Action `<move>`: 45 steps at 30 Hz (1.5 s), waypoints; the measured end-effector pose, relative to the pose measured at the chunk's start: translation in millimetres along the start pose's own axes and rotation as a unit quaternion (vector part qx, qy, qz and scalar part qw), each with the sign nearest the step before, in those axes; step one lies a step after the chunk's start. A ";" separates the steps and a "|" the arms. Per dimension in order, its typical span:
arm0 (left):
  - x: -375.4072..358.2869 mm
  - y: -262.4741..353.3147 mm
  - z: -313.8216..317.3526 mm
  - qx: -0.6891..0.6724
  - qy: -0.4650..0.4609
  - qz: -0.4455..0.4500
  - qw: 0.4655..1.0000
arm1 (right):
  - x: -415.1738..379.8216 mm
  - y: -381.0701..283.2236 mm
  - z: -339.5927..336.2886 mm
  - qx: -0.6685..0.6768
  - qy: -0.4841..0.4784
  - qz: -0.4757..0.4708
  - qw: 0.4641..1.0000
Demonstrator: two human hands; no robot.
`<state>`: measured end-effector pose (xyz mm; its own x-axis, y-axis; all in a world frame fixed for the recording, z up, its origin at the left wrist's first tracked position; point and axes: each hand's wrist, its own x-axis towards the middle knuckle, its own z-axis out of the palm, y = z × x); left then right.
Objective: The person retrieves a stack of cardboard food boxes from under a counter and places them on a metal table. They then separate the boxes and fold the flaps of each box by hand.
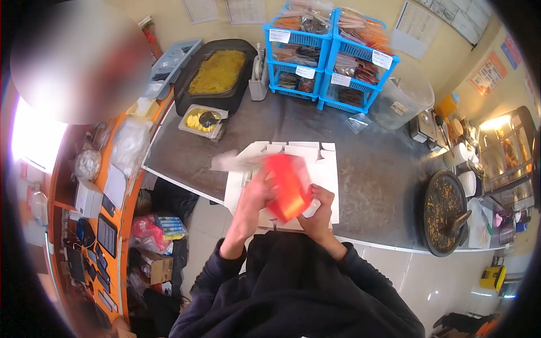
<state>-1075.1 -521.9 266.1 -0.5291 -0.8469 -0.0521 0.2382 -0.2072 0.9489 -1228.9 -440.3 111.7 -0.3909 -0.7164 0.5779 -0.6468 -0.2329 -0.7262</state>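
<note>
Between my hands is a red packet (288,188), blurred by motion. My left hand (256,197) has its fingers wrapped on the packet's left side. My right hand (319,213) pinches at its lower right edge. Beneath both hands, flat white cardboard (326,174) with cut flaps lies at the table's front edge. A blurred pale strip (231,162) shows to the left of the packet; what it is, I cannot make out.
Blue stacked baskets (321,73) with bagged goods stand at the back of the dark table (372,191). A tray of yellow food (217,73) and a small tub (202,121) are back left. A stone mortar (442,208) sits far right. A blurred shape fills the upper left.
</note>
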 end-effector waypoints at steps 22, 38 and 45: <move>27.0 -58.6 -35.7 0.216 -0.324 -0.150 0.909 | 72.9 -60.9 -86.3 -0.049 -0.195 0.093 0.975; 27.3 -39.6 -21.2 0.355 -0.233 0.109 0.899 | 66.1 -65.8 -87.3 -0.215 -0.226 -0.063 0.948; 19.3 -31.7 -34.8 0.278 -0.125 0.010 0.952 | 88.4 -42.6 -79.3 -0.280 -0.237 -0.024 0.930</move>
<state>-1064.5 -548.8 224.1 -0.7230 -0.6905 -0.0233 -0.1816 0.1574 0.9707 -1287.8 -441.6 223.3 -0.1064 -0.9546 0.2783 -0.9474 0.0124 -0.3197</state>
